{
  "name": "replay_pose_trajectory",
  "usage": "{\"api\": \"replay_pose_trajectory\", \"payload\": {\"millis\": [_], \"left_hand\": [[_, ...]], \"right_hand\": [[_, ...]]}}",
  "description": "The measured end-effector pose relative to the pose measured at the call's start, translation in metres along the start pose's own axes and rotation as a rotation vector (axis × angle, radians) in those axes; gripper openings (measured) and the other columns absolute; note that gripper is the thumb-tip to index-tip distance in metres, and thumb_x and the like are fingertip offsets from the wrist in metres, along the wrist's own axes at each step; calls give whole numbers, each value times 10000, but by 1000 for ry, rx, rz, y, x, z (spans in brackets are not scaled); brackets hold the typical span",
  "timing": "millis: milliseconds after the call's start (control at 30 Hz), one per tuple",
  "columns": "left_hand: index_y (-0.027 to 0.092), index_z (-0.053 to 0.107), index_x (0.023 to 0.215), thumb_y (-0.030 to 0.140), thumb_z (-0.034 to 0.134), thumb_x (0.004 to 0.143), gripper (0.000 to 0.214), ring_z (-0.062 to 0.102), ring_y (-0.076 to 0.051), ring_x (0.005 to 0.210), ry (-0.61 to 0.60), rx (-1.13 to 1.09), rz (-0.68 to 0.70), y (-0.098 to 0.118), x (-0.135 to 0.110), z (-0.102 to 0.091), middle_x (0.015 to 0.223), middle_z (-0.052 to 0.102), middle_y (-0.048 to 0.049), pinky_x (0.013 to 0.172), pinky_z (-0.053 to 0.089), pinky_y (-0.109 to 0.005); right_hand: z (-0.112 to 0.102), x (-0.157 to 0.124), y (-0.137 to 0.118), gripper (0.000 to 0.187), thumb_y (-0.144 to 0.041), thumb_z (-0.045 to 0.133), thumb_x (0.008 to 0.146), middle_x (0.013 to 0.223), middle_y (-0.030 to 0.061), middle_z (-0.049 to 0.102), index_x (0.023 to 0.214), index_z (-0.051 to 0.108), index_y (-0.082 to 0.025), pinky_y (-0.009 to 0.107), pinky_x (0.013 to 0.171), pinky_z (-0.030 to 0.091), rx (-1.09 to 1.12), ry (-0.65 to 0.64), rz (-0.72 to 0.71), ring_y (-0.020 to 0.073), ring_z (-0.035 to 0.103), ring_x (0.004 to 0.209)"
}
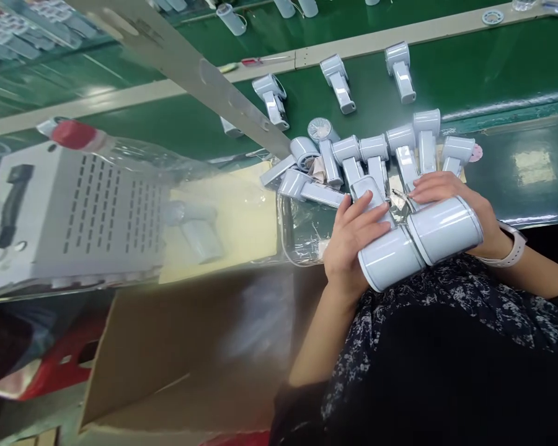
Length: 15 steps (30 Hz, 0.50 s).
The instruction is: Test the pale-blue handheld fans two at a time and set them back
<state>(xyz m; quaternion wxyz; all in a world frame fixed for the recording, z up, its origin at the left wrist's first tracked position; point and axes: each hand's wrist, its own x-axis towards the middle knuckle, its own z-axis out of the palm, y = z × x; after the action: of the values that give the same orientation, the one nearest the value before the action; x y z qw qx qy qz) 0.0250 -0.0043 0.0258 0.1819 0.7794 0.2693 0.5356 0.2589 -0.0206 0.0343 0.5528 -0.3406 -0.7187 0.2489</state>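
Note:
My left hand (353, 241) is closed around a glossy light-blue hair-dryer-shaped housing (393, 257), its fingers lying over the handle. A second light-blue housing (446, 229) is in my right hand (460, 192), which wears a pale watch band on the wrist. The two round barrels sit side by side near my lap, their ends almost meeting. Thin wires (400, 197) show between my hands. Just beyond my fingers, several similar housings (402, 145) lie in a crowded row at the bench edge.
More housings (339, 83) lie on the green belt (469, 68) behind. A slanted metal bar (204, 77) crosses the left side. There, a grey vented machine (79, 210) and a red-capped plastic bottle (134, 152) stand near yellow sheet material (255, 217). Below is an open cardboard box (167, 347).

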Motion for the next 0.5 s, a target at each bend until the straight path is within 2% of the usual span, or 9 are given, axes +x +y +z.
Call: {"api": "replay_pose_trajectory", "payload": {"millis": [100,233,367,433,500], "left_hand": [[271,720,1215,196,554,1112,210,675,-182,1408,13,73,153,-1,1,2,1309,818,-12,1296,472,-461],[276,708,1193,207,536,1120,200,706,-198,1369,34,129,168,0,0,-1,1283,822,-3,1247,532,-499],[275,689,1252,185,520,1118,234,708,-215,1366,-10,143,165,-6,-2,1,1270,818,-29,1225,544,-523],[278,587,1446,218,556,1105,348,719,-225,1340,-52,88,166,-12,-5,7,1307,793,-71,1238,523,-540],[292,337,1652,289,656,1057,675,750,-227,1252,-68,-16,190,-16,-7,14,1371,742,-112,1171,581,-502]], "right_hand": [[2,3,1,270,-491,601,1092,1179,72,812,1129,790,-302,563,1114,559,-63,31,-47,308,736,1232],[5,-1,3,266,-478,588,1103,1175,60,818,1120,788,-303,564,1101,573,-64,49,-59,299,747,1223],[7,-7,11,268,-439,593,1106,1214,85,801,1262,750,-287,535,1107,577,-12,19,-63,292,732,1243],[6,-7,16,395,-468,651,1070,1295,114,768,1412,673,-271,503,1067,610,35,-54,-45,289,734,1228],[0,-6,17,633,-507,743,1003,1370,124,733,1560,546,-280,476,998,652,44,-113,-62,286,755,1178]]}}
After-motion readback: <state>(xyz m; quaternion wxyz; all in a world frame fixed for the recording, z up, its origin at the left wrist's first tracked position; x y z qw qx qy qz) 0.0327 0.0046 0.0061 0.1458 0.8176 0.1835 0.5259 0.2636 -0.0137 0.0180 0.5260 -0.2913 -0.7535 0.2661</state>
